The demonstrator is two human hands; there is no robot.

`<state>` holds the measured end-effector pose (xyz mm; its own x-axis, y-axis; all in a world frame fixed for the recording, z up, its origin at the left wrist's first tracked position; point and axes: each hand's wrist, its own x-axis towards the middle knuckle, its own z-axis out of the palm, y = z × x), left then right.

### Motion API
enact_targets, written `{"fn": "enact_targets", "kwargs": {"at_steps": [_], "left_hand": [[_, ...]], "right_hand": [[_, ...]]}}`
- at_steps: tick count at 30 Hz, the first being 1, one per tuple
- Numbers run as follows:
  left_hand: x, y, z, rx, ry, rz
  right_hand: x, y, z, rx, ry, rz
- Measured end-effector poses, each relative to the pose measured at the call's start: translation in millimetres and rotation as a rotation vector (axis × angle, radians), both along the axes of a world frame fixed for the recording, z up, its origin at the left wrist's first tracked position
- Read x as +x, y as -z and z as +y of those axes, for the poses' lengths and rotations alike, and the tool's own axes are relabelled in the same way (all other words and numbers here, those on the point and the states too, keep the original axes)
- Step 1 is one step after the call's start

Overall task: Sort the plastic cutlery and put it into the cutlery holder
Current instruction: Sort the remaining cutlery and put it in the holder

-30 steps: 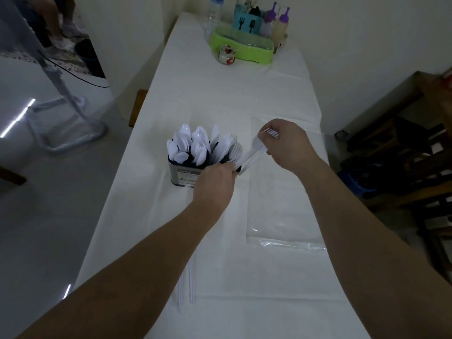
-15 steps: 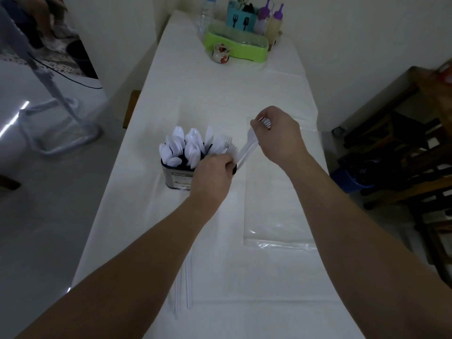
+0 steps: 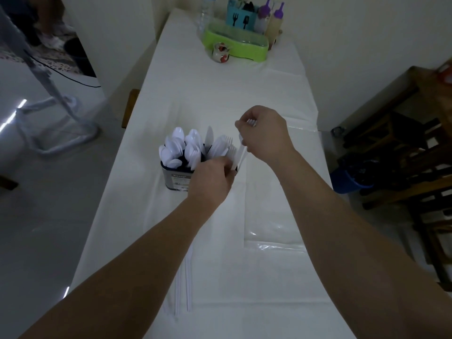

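Overhead, a long table under a white cloth (image 3: 220, 94) is running up the middle of the frame toward a pale wall, with grey glossy floor showing at the left and dark wooden furniture (image 3: 401, 148) standing at the right edge. One dark metal cutlery holder (image 3: 177, 178) is sitting at the centre of the cloth, packed with white plastic spoons (image 3: 181, 148) on its left side and white plastic forks (image 3: 223, 148) on its right; they are too crowded to count. The left hand (image 3: 211, 178) is curling its fingers against the holder's right rim among the fork handles, though what it is gripping cannot be told. The right hand (image 3: 265, 133), just above and right of it, is pinching a small bunch of white plastic cutlery (image 3: 242, 149) that is slanting down toward the holder. One clear plastic bag (image 3: 274, 211) is lying flat at centre right. Two thin white straws (image 3: 187, 277) are lying at lower centre. At the top, one lime-green tray (image 3: 236, 46) is sitting with two purple-capped squeeze bottles (image 3: 269, 18) behind it.
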<state>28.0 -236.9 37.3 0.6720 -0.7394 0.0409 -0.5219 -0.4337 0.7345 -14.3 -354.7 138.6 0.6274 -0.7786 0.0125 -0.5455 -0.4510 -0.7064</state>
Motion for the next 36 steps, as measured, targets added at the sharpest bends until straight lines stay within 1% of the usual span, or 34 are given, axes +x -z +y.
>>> {"fn": "enact_targets", "kwargs": {"at_steps": [3,9,13,16,21,23,25,27,31,36], "left_hand": [[0,0,1,-0.002,0.015,-0.022],[0,-1,-3,0.018,-0.030,0.011],[-2,-4,-5,0.043,-0.051,-0.007],[-2,-6,-6,0.063,-0.052,-0.037],[-1,-6,-7,0.096,-0.031,-0.067],[-2,-6,-7,0.054,-0.045,-0.054],[-4,-7,-6,-0.034,-0.098,-0.051],[-7,-5,-3,-0.079,-0.117,-0.068],[-15,3,4,-0.008,-0.037,-0.108],[-14,-1,1,0.020,-0.044,-0.076]], "right_hand": [[3,2,2,-0.019,-0.010,0.026],[1,11,1,0.078,0.069,0.002],[-2,11,6,0.194,0.121,-0.040],[-2,9,10,0.257,0.108,-0.056],[2,7,10,0.277,0.054,-0.006],[2,13,9,0.278,0.049,0.013],[-1,18,10,0.272,0.054,0.037],[-3,23,10,0.292,0.080,0.024],[-2,26,9,0.343,0.100,-0.026],[-3,26,7,0.377,0.101,-0.046]]}}
